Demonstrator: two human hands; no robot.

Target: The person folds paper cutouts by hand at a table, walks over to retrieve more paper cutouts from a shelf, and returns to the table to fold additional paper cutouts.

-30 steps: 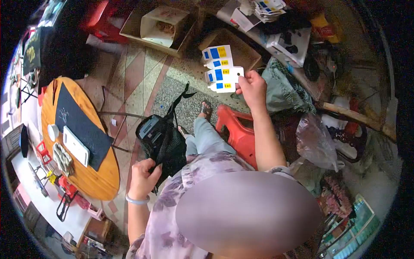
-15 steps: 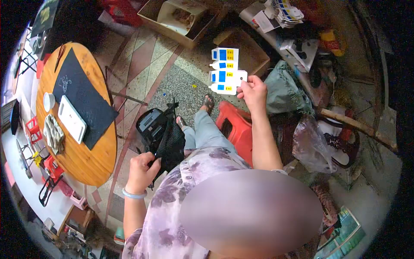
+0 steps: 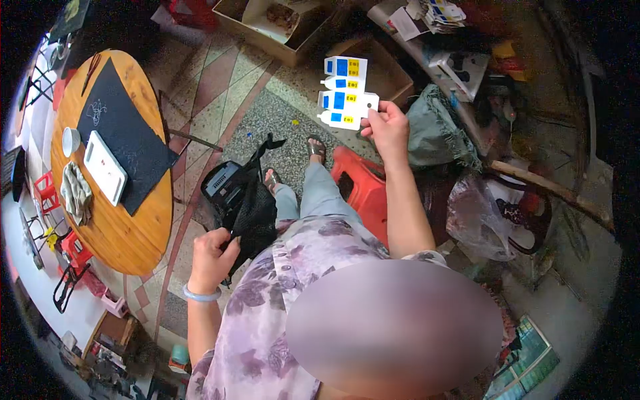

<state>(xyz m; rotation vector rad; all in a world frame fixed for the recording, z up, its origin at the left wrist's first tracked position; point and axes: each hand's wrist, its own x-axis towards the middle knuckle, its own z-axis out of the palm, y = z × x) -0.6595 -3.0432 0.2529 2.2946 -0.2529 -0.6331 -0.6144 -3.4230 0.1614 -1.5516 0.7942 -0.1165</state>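
In my right hand (image 3: 389,131) is a flat, unfolded white carton (image 3: 341,100) printed with blue and yellow blocks. My thumb and fingers pinch its right edge, by a tab with a small hole. The carton is held out in front of me, above the floor. My left hand (image 3: 215,255), with a pale bangle at the wrist, is closed by the edge of a black mesh bag (image 3: 257,217). What its fingers grip, if anything, is hidden. A black device (image 3: 227,183) with a grey panel sits against the bag.
On the left, a round wooden table (image 3: 143,243) bears a dark mat (image 3: 123,143), a white tray (image 3: 105,168), a cup (image 3: 71,141) and a cloth (image 3: 75,193). Ahead stands an open cardboard box (image 3: 393,73). A red stool (image 3: 363,190) and grey sack (image 3: 433,137) are at right.
The carton and my right hand sit slightly higher in the picture, with the same grip. My left hand has shifted slightly left in view. The whole scene has shifted a little as the camera moved.
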